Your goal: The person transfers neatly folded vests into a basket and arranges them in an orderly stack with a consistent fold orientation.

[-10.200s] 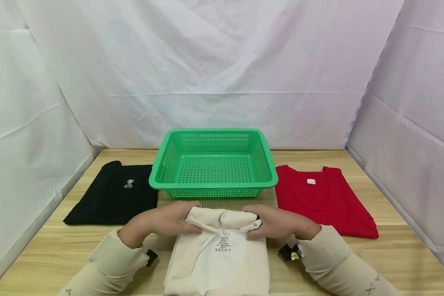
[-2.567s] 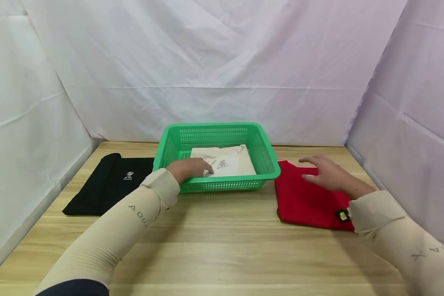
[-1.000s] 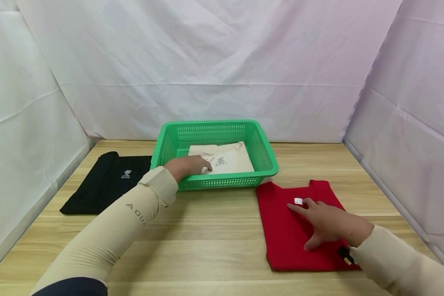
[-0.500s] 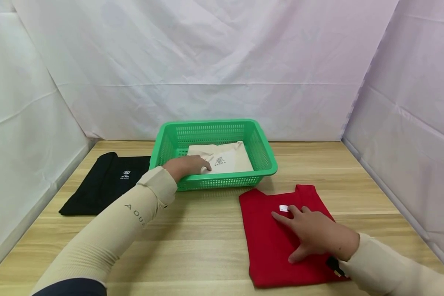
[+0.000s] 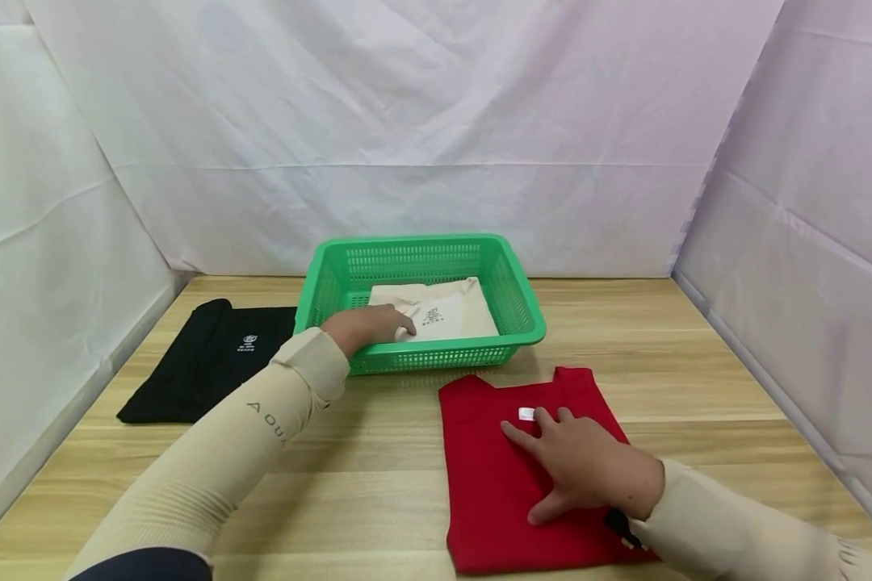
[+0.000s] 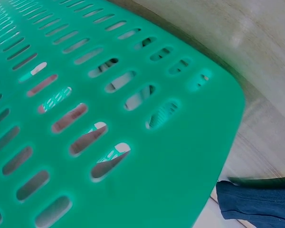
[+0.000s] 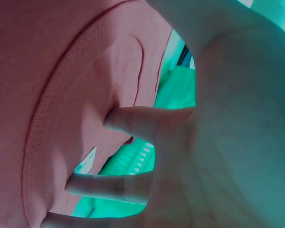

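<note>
A folded red shirt [image 5: 487,476] with a scooped neck and a white label lies on the table at front right. My right hand [image 5: 577,460] rests on it with fingers spread, fingertips pressing the cloth beside the label, as the right wrist view also shows. My left hand [image 5: 371,324] reaches over the near left rim of the green plastic basket [image 5: 480,343], over the folded cream shirt [image 5: 465,311] inside. Most of its fingers are hidden, so I cannot tell whether they grip cloth. Close up in the left wrist view is the basket's slotted wall [image 6: 180,166].
A folded black shirt [image 5: 211,363] with white print lies left of the basket, partly behind the left sleeve [image 5: 262,428]. White cloth sheets [image 5: 421,121] hang behind and at both sides of the wooden table [image 5: 378,484].
My right hand has slid the red shirt leftward and nearer across the table, from right of the basket. The cream shirt, earlier in front, now lies in the basket. My left hand has lately stayed put.
</note>
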`<state>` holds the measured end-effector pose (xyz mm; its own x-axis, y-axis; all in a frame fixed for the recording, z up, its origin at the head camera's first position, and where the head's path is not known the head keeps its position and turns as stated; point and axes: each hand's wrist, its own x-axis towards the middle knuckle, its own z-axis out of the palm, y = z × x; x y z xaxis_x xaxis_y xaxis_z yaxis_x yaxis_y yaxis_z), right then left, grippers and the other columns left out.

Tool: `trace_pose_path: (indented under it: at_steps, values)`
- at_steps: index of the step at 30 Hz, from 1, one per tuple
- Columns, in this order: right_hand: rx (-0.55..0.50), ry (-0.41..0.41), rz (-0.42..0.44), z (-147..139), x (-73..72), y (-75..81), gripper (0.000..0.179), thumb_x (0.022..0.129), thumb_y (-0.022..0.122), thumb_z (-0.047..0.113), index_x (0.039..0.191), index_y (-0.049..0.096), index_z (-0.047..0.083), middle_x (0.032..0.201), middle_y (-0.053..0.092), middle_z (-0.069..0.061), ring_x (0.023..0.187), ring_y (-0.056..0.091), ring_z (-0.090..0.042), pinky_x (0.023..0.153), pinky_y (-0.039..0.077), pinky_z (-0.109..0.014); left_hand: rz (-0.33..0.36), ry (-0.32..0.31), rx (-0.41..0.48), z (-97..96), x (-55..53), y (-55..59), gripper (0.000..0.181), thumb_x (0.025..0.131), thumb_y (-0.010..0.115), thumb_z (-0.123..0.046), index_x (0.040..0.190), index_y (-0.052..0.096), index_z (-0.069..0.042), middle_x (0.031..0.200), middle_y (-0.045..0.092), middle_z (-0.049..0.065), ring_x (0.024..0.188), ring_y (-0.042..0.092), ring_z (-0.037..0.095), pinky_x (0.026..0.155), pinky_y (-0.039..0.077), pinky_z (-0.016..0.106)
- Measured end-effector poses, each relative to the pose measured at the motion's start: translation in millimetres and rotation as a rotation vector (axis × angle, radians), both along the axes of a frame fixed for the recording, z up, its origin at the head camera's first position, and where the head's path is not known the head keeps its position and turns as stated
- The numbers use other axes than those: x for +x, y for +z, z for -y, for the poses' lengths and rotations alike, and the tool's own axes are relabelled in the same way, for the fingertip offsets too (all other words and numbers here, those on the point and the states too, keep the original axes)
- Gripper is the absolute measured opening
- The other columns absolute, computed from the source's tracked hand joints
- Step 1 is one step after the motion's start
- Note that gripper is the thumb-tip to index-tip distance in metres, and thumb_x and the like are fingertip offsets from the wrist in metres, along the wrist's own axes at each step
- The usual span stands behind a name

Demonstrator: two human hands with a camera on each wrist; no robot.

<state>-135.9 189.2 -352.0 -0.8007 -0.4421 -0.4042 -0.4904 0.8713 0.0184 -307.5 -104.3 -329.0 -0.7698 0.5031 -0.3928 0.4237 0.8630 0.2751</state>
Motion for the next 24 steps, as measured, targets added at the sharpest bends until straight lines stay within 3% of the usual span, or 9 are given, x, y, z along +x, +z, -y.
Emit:
trace_pose_path:
  at_steps: [10, 24]
  values:
    - [0.041, 0.057, -0.039, 25, 2.1, -2.4, 0.105, 0.061, 0.085, 0.064, 0.151, 0.045, 0.026, 0.143, 0.051, -0.015, 0.126, 0.05, -0.039, 0.086, 0.058, -0.048, -0.017, -0.019, -0.015, -0.7, -1.2, -1.2, 0.043, 0.109, 0.03, -0.015, 0.147, 0.051, -0.017, 0.157, 0.041, 0.012, 0.149, 0.033, 0.032, 0.12, 0.029, 0.05]
    - [0.119, 0.191, -0.137, 66, 7.9, -4.1, 0.102, 0.065, 0.076, 0.075, 0.15, 0.046, 0.026, 0.139, 0.055, -0.012, 0.119, 0.056, -0.034, 0.089, 0.057, -0.045, 0.007, 0.019, -0.012, 0.6, -0.5, -2.2, 0.043, 0.109, 0.033, -0.019, 0.148, 0.05, -0.019, 0.158, 0.039, 0.011, 0.146, 0.035, 0.031, 0.119, 0.03, 0.051]
